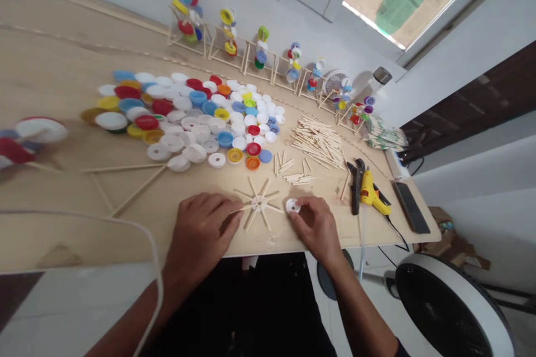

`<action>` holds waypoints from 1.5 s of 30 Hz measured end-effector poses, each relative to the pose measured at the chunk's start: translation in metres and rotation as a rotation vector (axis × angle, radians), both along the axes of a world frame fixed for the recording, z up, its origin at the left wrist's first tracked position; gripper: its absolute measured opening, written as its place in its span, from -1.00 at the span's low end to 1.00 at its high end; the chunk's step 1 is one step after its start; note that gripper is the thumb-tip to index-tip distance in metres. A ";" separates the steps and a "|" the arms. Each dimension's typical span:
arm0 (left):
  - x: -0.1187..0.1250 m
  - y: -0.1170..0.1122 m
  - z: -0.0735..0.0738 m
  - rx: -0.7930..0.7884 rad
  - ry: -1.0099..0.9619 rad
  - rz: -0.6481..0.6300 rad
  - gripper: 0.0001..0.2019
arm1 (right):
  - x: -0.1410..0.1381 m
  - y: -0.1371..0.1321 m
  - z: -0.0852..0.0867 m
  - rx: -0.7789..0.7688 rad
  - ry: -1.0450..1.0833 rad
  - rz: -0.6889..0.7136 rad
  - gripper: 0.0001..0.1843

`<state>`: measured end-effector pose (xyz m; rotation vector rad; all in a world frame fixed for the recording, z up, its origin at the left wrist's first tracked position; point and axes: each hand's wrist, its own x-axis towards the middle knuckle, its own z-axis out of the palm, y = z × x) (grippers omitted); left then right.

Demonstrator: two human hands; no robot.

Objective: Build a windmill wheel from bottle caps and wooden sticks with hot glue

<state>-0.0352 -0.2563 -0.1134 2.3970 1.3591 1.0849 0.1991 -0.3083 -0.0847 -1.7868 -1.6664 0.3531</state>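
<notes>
Where the hands sit: lower centre of frame, at the near edge of the tabletop (pixel 62 234).
Left hand (pixel 201 231): fingers curled, tips closed on the left-pointing spoke of the stick star (pixel 259 202).
Right hand (pixel 317 228): fingers clenched lightly round a white cap (pixel 292 206); cap rests on the tabletop just right of the star, not touching it.
Stick star: flat on the tabletop between the two hands, thin wooden spokes fanning out from a small centre hub.
Cap pile (pixel 188 117): centre-left of frame, a loose spread of white, red, blue and yellow caps, well apart from the hands.
Loose sticks (pixel 318 142): heap right of centre, with a few strays below it, near the star.
Glue gun (pixel 372 191): yellow, lying right of the right hand, beside a black tool (pixel 357 184).
Phone (pixel 411 206): face up at the right edge of the tabletop.
Finished models (pixel 259 50): row of stick frames with caps along the far edge, top centre.
Long sticks (pixel 125 178): lying left of the left hand.
White cable (pixel 154 268): crosses lower left, over the left forearm.
</notes>
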 end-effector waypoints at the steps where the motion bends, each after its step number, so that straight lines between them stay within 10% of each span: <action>1: 0.000 0.000 0.000 0.003 0.001 0.003 -0.81 | 0.001 -0.001 -0.002 0.009 -0.044 0.014 -0.91; 45: -0.001 0.000 -0.001 0.009 0.000 -0.022 -0.82 | -0.050 0.032 0.019 0.042 -0.285 0.316 -0.85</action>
